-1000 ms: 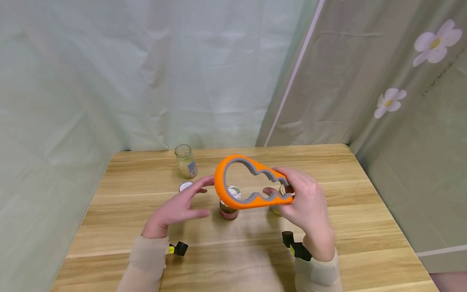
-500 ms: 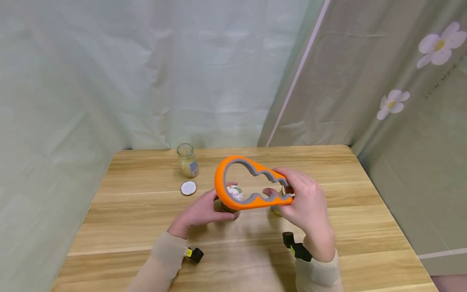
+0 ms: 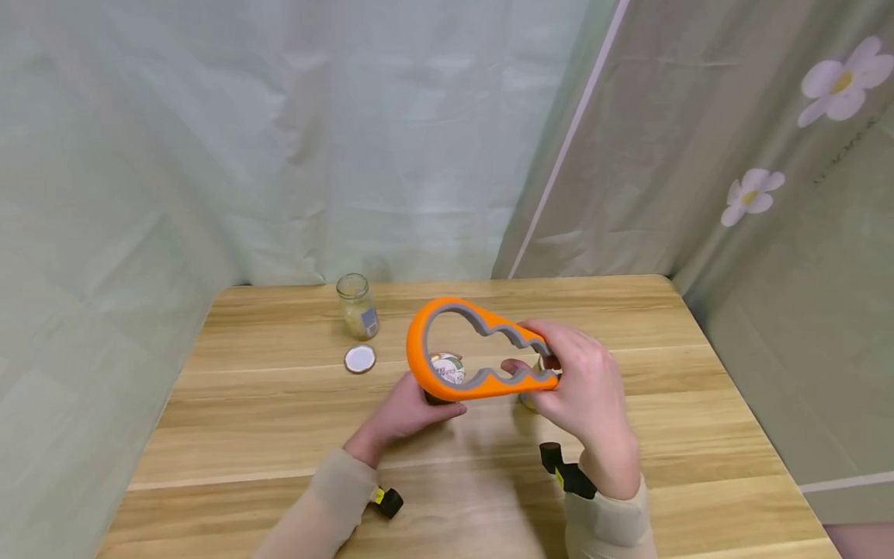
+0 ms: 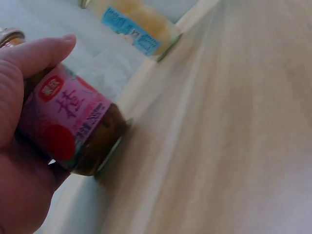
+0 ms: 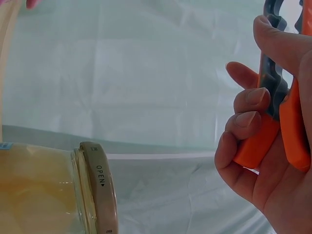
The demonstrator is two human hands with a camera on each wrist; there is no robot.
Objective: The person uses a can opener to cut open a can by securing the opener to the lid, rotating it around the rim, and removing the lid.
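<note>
My left hand [image 3: 405, 407] wraps round a dark jar with a pink label [image 4: 68, 112]; its patterned lid [image 3: 448, 368] shows through the ring of the orange opener. The jar stands on the table. My right hand [image 3: 590, 384] grips the two handles of the orange and grey opener [image 3: 421, 349], which hangs above the jar, its wide loop pointing left. In the right wrist view the fingers curl round the handles [image 5: 263, 141]. Below that hand stands a closed jar with pale yellow contents [image 5: 39, 190], mostly hidden by it in the head view.
An open glass jar with pale contents [image 3: 360, 314] stands at the back left of the wooden table [image 3: 698, 435]. A loose lid [image 3: 359, 359], white side up, lies in front of it. Curtains [image 3: 419, 140] hang behind the table.
My left hand has moved right and taken hold of the pink-labelled jar. My right hand and the opener have stayed almost in place.
</note>
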